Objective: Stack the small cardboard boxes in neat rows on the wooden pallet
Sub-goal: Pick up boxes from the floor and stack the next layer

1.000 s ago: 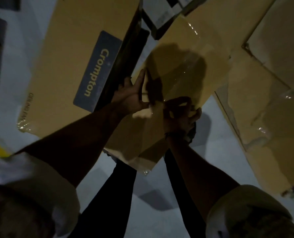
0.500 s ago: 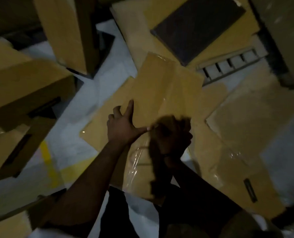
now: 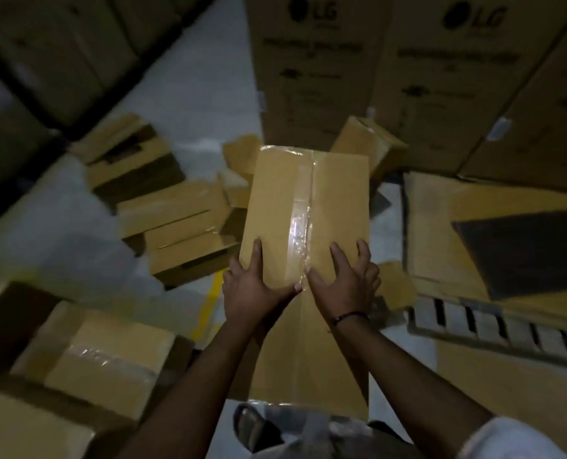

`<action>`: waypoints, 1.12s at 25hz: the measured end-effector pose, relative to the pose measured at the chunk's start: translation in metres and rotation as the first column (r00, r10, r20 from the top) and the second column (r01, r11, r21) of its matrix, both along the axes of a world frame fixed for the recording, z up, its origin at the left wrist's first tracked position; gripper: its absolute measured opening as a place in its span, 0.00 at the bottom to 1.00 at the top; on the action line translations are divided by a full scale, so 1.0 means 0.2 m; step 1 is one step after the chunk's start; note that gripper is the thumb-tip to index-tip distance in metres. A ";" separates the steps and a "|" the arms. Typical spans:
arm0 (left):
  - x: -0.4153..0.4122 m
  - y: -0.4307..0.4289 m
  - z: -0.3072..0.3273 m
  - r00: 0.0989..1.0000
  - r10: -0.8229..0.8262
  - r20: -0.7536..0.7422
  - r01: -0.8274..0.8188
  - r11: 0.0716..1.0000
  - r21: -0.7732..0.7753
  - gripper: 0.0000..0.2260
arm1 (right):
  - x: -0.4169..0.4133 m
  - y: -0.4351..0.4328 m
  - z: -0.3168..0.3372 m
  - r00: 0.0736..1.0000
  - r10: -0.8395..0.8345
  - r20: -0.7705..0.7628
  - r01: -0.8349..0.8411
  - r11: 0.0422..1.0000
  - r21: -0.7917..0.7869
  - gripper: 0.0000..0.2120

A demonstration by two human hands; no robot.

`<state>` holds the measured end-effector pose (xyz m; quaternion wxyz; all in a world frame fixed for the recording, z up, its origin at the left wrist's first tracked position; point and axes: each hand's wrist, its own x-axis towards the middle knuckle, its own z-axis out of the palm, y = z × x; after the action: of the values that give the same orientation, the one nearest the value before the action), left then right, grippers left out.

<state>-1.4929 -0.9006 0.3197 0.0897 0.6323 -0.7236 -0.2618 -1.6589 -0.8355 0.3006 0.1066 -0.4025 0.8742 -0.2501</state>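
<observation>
A long brown cardboard box (image 3: pixel 312 200), sealed with clear tape down its middle, lies lengthwise in front of me. My left hand (image 3: pixel 255 289) holds it at the left edge, thumb across the top. My right hand (image 3: pixel 345 283) holds it at the right edge with spread fingers arched on the top face. The two thumbs almost meet at the tape seam. The wooden pallet (image 3: pixel 457 321) sits to the right, its pale slats showing below flat cardboard sheets (image 3: pixel 431 226) and a dark panel (image 3: pixel 523 250).
Tall LG cartons (image 3: pixel 318 71) stand just behind the box. Several small boxes (image 3: pixel 176 233) lie jumbled on the pale floor at left, one tilted box (image 3: pixel 368 144) at the back. A taped box (image 3: pixel 100 359) sits lower left. A yellow floor line (image 3: pixel 209 303) runs under my left arm.
The view has swung from the floor and flattened cardboard to the LG cartons. The box now lies level and lengthwise, and both hands have spread apart onto its top.
</observation>
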 end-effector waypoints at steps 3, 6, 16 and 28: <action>0.53 0.05 0.06 0.976 0.217 -0.023 -0.216 0.975 0.047 0.60 | 0.45 -0.19 0.07 0.970 0.242 -0.002 -0.242 0.970 -0.006 0.32; 0.95 0.14 0.09 0.910 0.414 -0.025 -0.414 0.910 0.019 0.60 | 0.85 -0.33 0.10 0.899 0.437 0.021 -0.437 0.899 0.009 0.32; 1.68 0.31 0.09 0.655 0.754 -0.045 -0.755 0.656 0.011 0.61 | 1.70 -0.52 0.15 0.628 0.778 0.036 -0.778 0.624 0.081 0.34; 1.95 -0.02 0.01 0.616 0.788 -0.008 -0.774 0.606 0.185 0.57 | 2.01 -1.11 0.03 0.273 0.955 0.114 -0.932 0.233 0.277 0.48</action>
<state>-1.1024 -0.9046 0.3214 0.1751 0.8772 -0.3466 -0.2822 -1.2575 -1.0570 0.3075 0.2585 -0.8358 0.4843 0.0120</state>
